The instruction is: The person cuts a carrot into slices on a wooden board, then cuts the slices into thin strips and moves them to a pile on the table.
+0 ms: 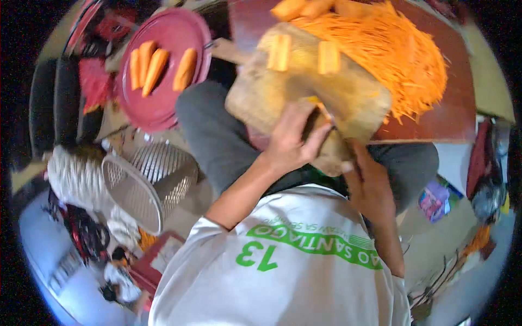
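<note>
A worn wooden cutting board (pixel 250 89) lies before me, with flat carrot pieces (pixel 328 57) on its far half. My left hand (pixel 293 136) is closed on a piece of carrot (pixel 323 111) near the middle of the board. My right hand (pixel 372 182), at the board's near right edge, has its fingers wrapped round the handle of a knife. The knife's blade (pixel 340 130) is smeared by motion and runs close beside the carrot piece and my left fingers. A big heap of carrot strips (pixel 402 65) lies just beyond the board to the right.
Several peeled carrots (pixel 155 71) lie on a round red tray (pixel 163 32) at the left. A perforated basket (pixel 157 185) rests tilted below it. The red table (pixel 454 117) extends right under the heap. Larger carrot chunks (pixel 304 8) sit at the far edge.
</note>
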Available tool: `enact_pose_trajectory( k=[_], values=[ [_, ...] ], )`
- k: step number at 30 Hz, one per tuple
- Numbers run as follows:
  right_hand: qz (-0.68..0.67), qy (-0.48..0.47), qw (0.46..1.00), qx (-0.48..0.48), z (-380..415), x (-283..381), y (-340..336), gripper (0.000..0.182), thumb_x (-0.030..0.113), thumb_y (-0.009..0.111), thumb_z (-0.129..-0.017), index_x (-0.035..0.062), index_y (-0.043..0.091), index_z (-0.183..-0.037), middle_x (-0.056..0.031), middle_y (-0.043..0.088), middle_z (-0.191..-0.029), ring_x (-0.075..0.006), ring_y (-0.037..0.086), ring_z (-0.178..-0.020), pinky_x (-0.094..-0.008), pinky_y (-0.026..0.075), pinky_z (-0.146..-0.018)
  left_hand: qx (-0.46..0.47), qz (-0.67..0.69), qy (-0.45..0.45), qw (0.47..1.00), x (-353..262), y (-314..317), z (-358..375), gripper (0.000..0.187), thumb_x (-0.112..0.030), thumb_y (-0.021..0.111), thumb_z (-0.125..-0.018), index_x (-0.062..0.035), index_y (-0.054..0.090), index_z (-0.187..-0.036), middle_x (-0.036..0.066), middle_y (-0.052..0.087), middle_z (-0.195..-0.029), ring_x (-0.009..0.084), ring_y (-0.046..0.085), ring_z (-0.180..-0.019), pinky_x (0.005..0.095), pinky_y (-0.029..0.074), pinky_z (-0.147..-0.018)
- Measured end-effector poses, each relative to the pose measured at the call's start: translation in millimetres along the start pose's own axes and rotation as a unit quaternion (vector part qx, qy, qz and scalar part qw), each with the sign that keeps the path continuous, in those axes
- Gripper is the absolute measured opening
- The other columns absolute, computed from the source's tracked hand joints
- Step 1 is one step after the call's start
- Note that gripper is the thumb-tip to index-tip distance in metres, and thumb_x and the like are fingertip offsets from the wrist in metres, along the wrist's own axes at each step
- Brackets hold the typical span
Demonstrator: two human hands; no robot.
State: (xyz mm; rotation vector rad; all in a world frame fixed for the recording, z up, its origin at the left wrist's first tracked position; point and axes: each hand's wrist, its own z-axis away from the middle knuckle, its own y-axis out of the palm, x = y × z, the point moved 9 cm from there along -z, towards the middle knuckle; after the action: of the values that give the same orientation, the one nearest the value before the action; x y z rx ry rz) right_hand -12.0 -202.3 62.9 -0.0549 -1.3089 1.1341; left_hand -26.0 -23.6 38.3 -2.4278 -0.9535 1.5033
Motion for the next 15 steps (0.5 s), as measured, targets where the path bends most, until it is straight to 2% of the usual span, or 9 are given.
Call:
enact_pose_trajectory(
  k=[2,3,9,12,15],
  values=[
    [-0.006,-0.044,0.998,-0.039,2,-4,-7,0.043,0.011,0.058,-0.107,-0.0065,0.057,-0.146,-0.0302,0.074,-0.123,-0.0465,0.073,-0.117,-0.0451,0.056,-0.099,-0.012,0.013,0.012,1.0,4,1,1,0.049,-0.007,0.088,-0.083,0.0053,0.066,-0.125,0.025,0.069,-0.115,0.043,0.069,-0.102,0.0451,0.058,-0.09],
    [-0.012,-0.032,0.999,-0.017,1,-5,-5,0.047,0.018,0.061,-0.108,-0.0031,0.055,-0.149,-0.0321,0.07,-0.134,-0.0486,0.071,-0.119,-0.0531,0.058,-0.1,-0.014,0.023,0.009,1.0,4,0,2,0.053,-0.008,0.088,-0.082,0.0055,0.064,-0.127,0.026,0.069,-0.118,0.043,0.069,-0.104,0.0457,0.058,-0.092],
    [-0.041,-0.046,0.998,-0.032,2,6,-9,0.042,0.018,0.062,-0.109,-0.003,0.058,-0.146,-0.0299,0.073,-0.128,-0.0487,0.073,-0.114,-0.0497,0.059,-0.096,-0.011,0.023,-0.006,1.0,2,-5,-1,0.057,-0.007,0.088,-0.078,0.0035,0.063,-0.128,0.024,0.068,-0.116,0.0429,0.069,-0.105,0.0456,0.058,-0.092],
    [-0.054,-0.035,0.997,-0.044,7,-1,-12,0.04,0.015,0.062,-0.108,-0.0036,0.06,-0.143,-0.0295,0.075,-0.121,-0.0445,0.076,-0.109,-0.0466,0.06,-0.093,-0.026,0.044,0.001,0.999,1,-6,-3,0.054,-0.007,0.087,-0.078,0.0019,0.064,-0.126,0.022,0.068,-0.113,0.0423,0.069,-0.101,0.0455,0.058,-0.09],
    [-0.116,0.079,0.99,-0.019,17,-20,-12,0.042,0.014,0.063,-0.107,-0.0034,0.06,-0.145,-0.0289,0.076,-0.12,-0.0384,0.078,-0.105,-0.0442,0.06,-0.09,-0.011,0.03,-0.028,0.999,7,-6,0,0.055,-0.007,0.087,-0.077,-0.0022,0.064,-0.127,0.02,0.068,-0.113,0.0386,0.07,-0.102,0.0443,0.058,-0.091]
  ],
)
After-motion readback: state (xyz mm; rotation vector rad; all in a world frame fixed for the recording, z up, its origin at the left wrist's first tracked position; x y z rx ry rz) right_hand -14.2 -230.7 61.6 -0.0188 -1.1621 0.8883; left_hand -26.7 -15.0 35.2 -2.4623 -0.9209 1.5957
